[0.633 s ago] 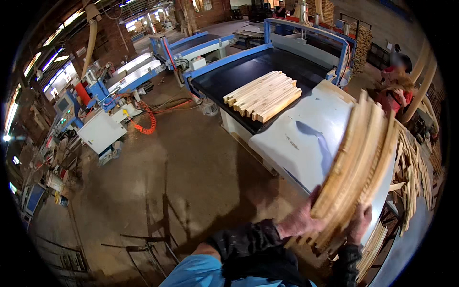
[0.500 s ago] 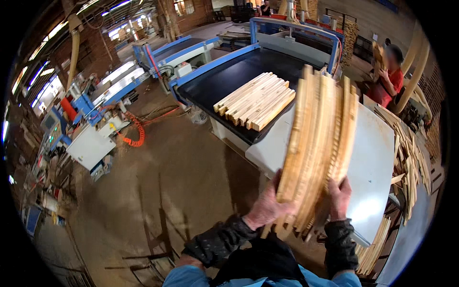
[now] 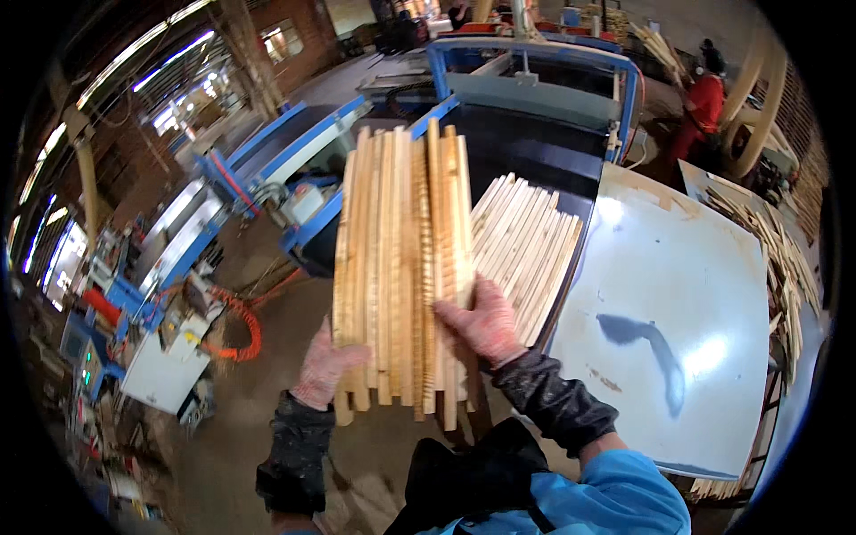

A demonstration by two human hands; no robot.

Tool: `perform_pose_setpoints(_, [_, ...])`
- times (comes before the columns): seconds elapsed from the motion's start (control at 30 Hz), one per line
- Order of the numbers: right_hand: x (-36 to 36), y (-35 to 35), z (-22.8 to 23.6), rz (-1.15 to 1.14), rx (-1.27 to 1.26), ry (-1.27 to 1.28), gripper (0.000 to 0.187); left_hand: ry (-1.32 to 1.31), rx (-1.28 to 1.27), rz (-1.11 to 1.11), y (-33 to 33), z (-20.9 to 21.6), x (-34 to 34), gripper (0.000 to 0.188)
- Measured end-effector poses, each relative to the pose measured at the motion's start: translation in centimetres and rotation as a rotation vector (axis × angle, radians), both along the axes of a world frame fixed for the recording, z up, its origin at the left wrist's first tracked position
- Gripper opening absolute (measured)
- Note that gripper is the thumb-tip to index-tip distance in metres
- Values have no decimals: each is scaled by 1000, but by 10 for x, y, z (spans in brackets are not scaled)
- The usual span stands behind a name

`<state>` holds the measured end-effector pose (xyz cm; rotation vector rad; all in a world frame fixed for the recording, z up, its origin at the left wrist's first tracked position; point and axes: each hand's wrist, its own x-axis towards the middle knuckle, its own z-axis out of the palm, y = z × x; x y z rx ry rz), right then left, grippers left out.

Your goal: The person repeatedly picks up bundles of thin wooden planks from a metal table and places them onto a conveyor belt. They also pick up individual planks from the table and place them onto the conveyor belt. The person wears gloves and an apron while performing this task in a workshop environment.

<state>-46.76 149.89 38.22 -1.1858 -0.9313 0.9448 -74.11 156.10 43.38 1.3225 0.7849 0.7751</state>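
A thick bundle of wooden strips [image 3: 383, 259] is squeezed between my two gloved hands, its far end raised over the machine's black bed. My left hand [image 3: 328, 364] grips the bundle's left side near its close end, thumb across the top. On the opposite side my right hand [image 3: 486, 323] presses inward, thumb lying over the strips. The fingers beneath the wood are hidden. Just right of the bundle, a second batch of wooden strips [image 3: 526, 245] lies side by side on the black bed [image 3: 553, 165], partly covered by the held wood.
A pale metal table [image 3: 678, 294] adjoins the bed on the right. Beyond it lie loose wood strips [image 3: 776, 259]. A blue gantry frame [image 3: 535, 45] spans the bed. A person in red [image 3: 704, 102] carries wood at the far right. A control cabinet [image 3: 165, 370] and orange coiled hose [image 3: 250, 330] stand left.
The bundle has moved left, from over the pale table to the left of the strips on the bed. Both hands moved with it, and my view has shifted.
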Motion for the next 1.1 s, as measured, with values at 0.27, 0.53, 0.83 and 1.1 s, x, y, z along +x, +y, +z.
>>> perform_pose_setpoints(0.27, [-37,178,-6,-180,-503,-518,82,152,-79,-238,262,-45,-48,86])
perform_pose_setpoints(0.53, [-63,264,-54,-423,-803,-431,90,16,-403,-582,415,-104,-10,82])
perform_pose_setpoints(0.83, [-58,287,-86,-608,-1029,-502,84,152,-299,-656,435,-157,42,84])
perform_pose_setpoints(1.1, [-60,301,-73,-566,-1062,-532,105,144,-298,-639,438,-161,64,86])
